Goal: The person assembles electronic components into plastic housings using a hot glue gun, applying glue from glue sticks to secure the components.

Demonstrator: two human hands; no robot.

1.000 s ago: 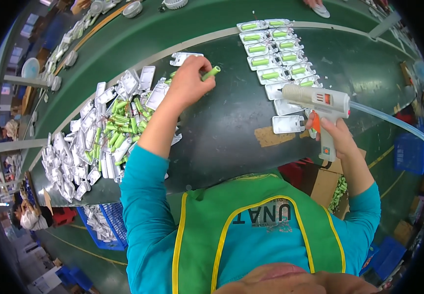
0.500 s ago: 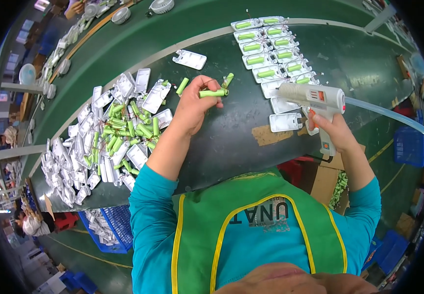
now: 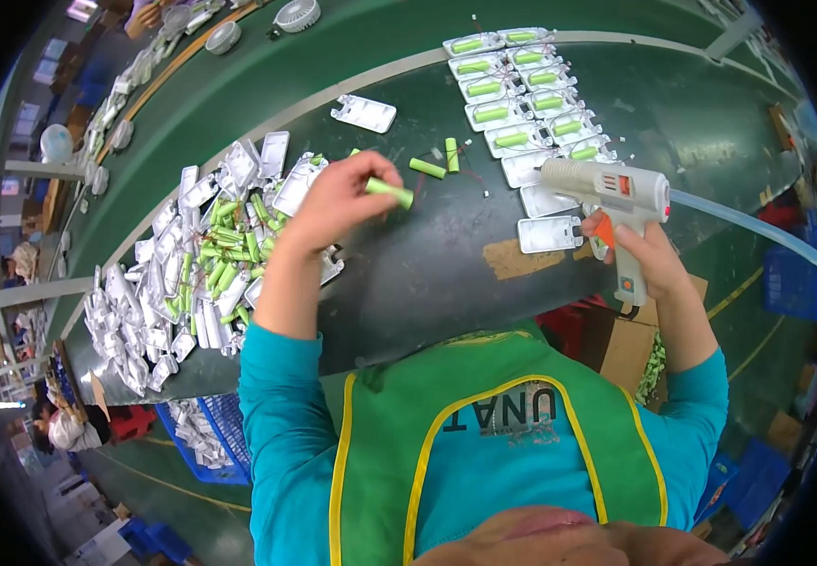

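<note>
My left hand [image 3: 336, 200] is closed round a green cylindrical battery [image 3: 391, 194], held over the table left of centre. Just beyond its fingers, two wired green batteries, one slanting [image 3: 427, 169] and one upright in the picture [image 3: 452, 155], lie on the dark table. In my right hand [image 3: 656, 262] is a white hot glue gun [image 3: 607, 184], its nozzle toward the left and a long clear glue stick [image 3: 748, 223] running out the back. Beneath the nozzle sit white plastic shells with no battery in them, the nearest one [image 3: 548, 235] beside a brown patch.
Two columns of white shells with green batteries [image 3: 511, 140] stretch to the far edge. A heap of white shells [image 3: 130, 321] and loose batteries [image 3: 225, 236] covers the left side. One single shell [image 3: 364, 112] lies beyond my left hand. A blue crate [image 3: 225, 434] stands below the table.
My left hand has drawn back left and nearer, leaving two batteries on the table while one stays in its fingers. The glue gun has shifted slightly right.
</note>
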